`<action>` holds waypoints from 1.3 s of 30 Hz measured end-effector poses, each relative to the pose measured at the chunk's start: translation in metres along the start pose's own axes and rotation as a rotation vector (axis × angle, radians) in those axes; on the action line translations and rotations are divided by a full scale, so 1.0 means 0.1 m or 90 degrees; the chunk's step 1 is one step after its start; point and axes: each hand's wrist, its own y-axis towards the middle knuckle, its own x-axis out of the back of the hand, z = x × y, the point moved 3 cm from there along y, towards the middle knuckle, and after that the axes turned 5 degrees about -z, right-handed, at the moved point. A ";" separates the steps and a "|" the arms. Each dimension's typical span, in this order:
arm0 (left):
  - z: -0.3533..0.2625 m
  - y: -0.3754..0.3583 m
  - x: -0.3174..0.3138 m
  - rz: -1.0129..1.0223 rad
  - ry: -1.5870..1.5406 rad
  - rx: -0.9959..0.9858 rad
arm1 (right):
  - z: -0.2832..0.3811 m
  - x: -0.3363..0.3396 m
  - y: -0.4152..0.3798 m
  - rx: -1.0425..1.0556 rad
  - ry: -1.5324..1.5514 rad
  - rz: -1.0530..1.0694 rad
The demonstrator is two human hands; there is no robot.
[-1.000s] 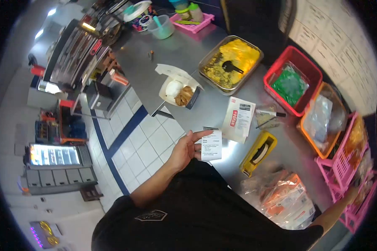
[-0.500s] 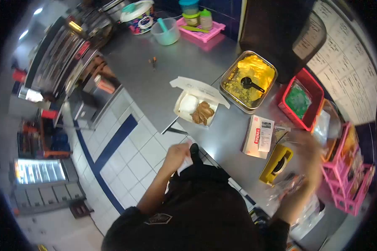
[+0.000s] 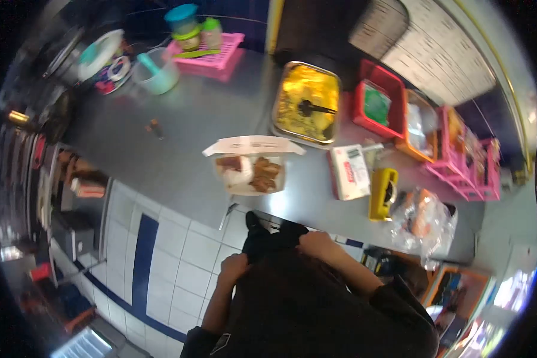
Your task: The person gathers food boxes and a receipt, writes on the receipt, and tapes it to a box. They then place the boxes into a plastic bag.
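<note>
My left hand [image 3: 235, 267] is at my waist against the dark clothing, its fingers curled in; what it holds, if anything, is hidden. Closed fingers also show on my right hand [image 3: 317, 245], pressed to the front of the same dark clothing [image 3: 316, 298]. Ahead of both hands, an open takeaway box [image 3: 253, 186] stands on the steel counter near its front edge. Inside it are white rice [image 3: 238, 172] at the left, with a brown patch at its far side, and brown pieces of food [image 3: 265, 173] at the right.
Behind the box is a metal pan [image 3: 304, 135] of yellow food with a black spoon [image 3: 316, 108]. Rightward are a white-and-red carton [image 3: 350, 173], yellow tape dispenser [image 3: 383, 194], plastic bags [image 3: 420, 224], red bin [image 3: 380, 98] and pink baskets [image 3: 459, 167].
My right hand has come from above the tape dispenser back to my waist. The view has turned. White material by my left hand no longer shows clearly. A brown patch now shows on the rice.
</note>
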 end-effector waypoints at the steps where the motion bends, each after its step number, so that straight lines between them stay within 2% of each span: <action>1: 0.07 0.08 -0.05 -0.042 0.013 0.025 | -0.11 -0.22 -0.02 -0.051 0.004 0.059; 4: -0.05 0.13 0.11 -0.014 0.047 -0.063 | -0.35 -0.84 0.18 -0.092 0.037 -0.002; 8: 0.00 -0.03 0.26 0.056 0.123 -0.079 | -0.32 -0.87 0.32 -0.044 0.099 -0.043; 11: 0.19 -0.11 0.10 0.043 0.128 -0.097 | -0.29 -0.73 0.30 -0.120 0.281 -0.105; 13: 0.30 -0.18 -0.06 -0.067 -0.038 -0.132 | -0.41 -0.79 0.31 -0.125 0.196 -0.114; 14: 0.11 -0.25 0.10 -0.025 0.030 -0.119 | -0.47 -0.86 0.30 -0.135 0.146 -0.077; 15: -0.03 -0.30 0.23 0.005 0.040 -0.074 | -0.55 -0.95 0.33 -0.122 0.144 0.015; 16: -0.05 -0.33 0.24 -0.024 0.012 -0.086 | -0.64 -1.05 0.41 -0.090 0.187 0.068; 17: -0.19 -0.39 0.40 -0.005 0.013 -0.036 | -0.68 -1.12 0.43 -0.025 0.244 -0.020; 18: -0.18 -0.42 0.37 -0.023 0.015 -0.037 | -0.68 -1.09 0.45 0.016 0.335 -0.052; 23: -0.02 -0.76 0.26 -0.006 -0.011 0.003 | -0.50 -1.05 0.60 0.114 0.459 -0.073; 28: 0.05 -1.29 -0.11 0.048 -0.094 0.116 | -0.03 -1.05 0.85 0.234 0.397 0.001; 30: 0.04 -1.50 -0.26 -0.013 -0.122 0.115 | 0.18 -1.02 0.93 0.312 0.365 0.023; 31: 0.03 -1.53 -0.38 0.010 -0.116 0.126 | 0.27 -1.00 0.97 0.342 0.341 0.022; 32: -0.03 -1.58 -0.39 0.068 -0.143 0.203 | 0.35 -1.22 1.14 0.395 0.332 -0.003; 34: 0.16 -1.71 -0.77 0.101 -0.192 0.236 | 0.58 -1.20 1.19 0.404 0.301 0.059; 36: 0.12 -1.70 -0.76 0.091 -0.193 0.245 | 0.75 -0.91 1.02 0.442 0.292 0.062; 37: 0.09 -1.71 -0.74 0.088 -0.188 0.251 | 0.83 -1.19 1.18 0.467 0.306 0.067; 39: 0.05 -1.69 -0.67 0.083 -0.185 0.269 | 0.89 -1.08 1.13 0.494 0.316 0.106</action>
